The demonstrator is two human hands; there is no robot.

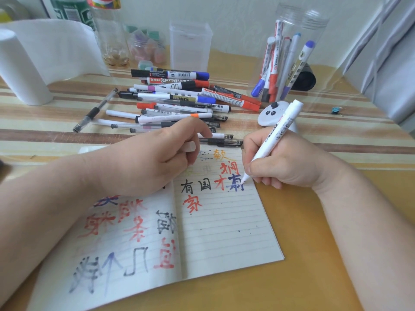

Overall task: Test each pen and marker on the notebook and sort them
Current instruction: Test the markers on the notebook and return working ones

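1. The right hand has its grip pinched round a white marker. The barrel tilts up and away from the person, and the tip touches the right page of the notebook.
2. The tip sits right at a blue character, at the right end of a row of black and red ones.
3. The left hand rests on the notebook near the fold, with its grip curled round a small white cap.
4. The notebook lies open on the surface, and both pages carry red, black and blue characters.
5. Beyond it is a pile of pens and markers. The nearest pens lie just beside the notebook's top edge.
6. At the back right, a tall clear jar holds several markers that lean inside it.
7. A white controller sits between the pile and the jar, behind the right hand.
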